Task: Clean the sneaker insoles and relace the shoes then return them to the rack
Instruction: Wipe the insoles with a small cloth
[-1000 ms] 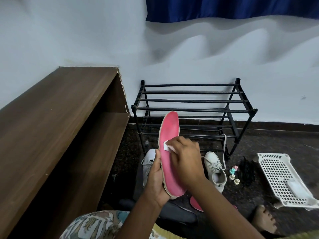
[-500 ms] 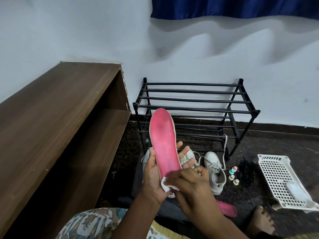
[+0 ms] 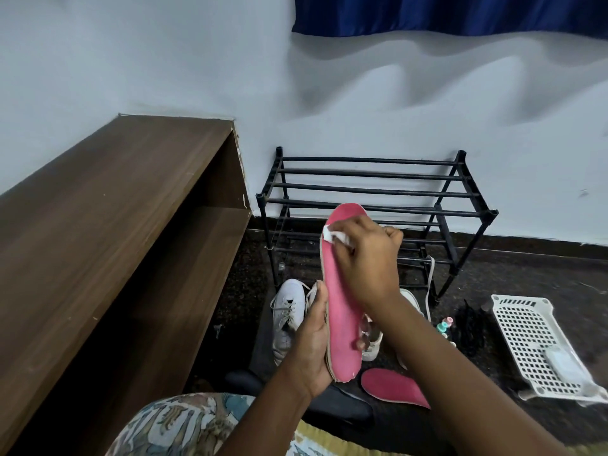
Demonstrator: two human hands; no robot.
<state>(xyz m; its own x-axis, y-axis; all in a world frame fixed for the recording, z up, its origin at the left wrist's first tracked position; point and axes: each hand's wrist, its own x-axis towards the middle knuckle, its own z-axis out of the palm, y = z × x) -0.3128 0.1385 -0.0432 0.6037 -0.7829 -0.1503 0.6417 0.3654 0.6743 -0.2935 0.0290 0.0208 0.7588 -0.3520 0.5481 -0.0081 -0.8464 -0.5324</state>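
Left of frame: brown wooden shelf unit (image 3: 108, 205), running from the lower left up to the white wall.

Centre: black shoe rack (image 3: 371, 192) against the wall, tiers of bare bars. A white lace (image 3: 429, 284) hangs from its right side.

Lower right: white perforated basket (image 3: 526, 337) on the dark floor, tilted, with a pale object inside that is too blurred to identify.

Below the rack: white sneaker (image 3: 286, 320) on the floor, laces loose. A second sneaker (image 3: 373, 343) sits to its right, mostly hidden by the forearm.

Centre: pink insole (image 3: 342, 324) held upright in front of the rack, toe end up. Second insole (image 3: 391, 386) lies flat on the floor, lower centre-right.

Left hand (image 3: 312, 347) grips the pink insole at the heel end, thumb along its left edge and fingers wrapped behind.

Right hand (image 3: 368, 258), fingers curled, pinches a white wipe (image 3: 332, 235) and presses it onto the insole's toe end.

Small capped bottles (image 3: 445, 325), left of the basket.
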